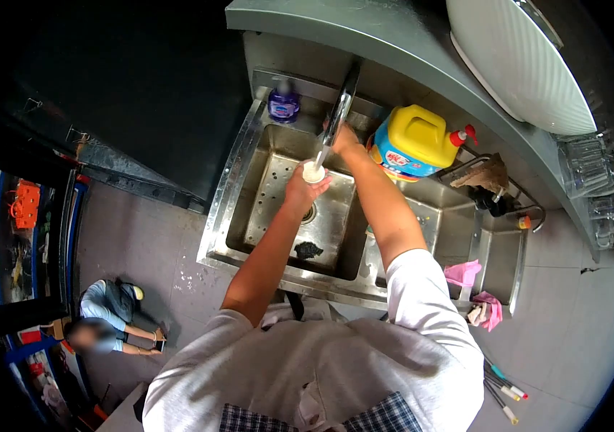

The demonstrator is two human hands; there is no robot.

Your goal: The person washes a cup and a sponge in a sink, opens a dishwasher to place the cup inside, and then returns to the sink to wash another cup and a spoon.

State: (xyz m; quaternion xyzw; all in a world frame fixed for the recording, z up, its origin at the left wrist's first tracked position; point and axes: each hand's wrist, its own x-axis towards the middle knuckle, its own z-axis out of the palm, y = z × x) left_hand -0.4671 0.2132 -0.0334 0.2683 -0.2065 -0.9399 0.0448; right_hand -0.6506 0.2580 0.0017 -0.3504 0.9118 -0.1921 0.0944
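Steel sink [229,189] bears yellow jug [415,140], purple bottle [283,104], scourer [308,250]

Sink [222,223]: brushed stainless steel, dull sheen, water-spotted.
Faucet [339,108]: polished metal, glossy.
Small cup [313,173]: white, smooth, matt.
Jug [411,140]: yellow plastic, glossy, with a printed label.
Soap bottle [283,104]: translucent purple plastic.
Rags [463,272]: pink cloth, soft, crumpled.
Floor [573,309]: smooth pale tiles.
Tray [523,65]: white, ribbed, glossy.
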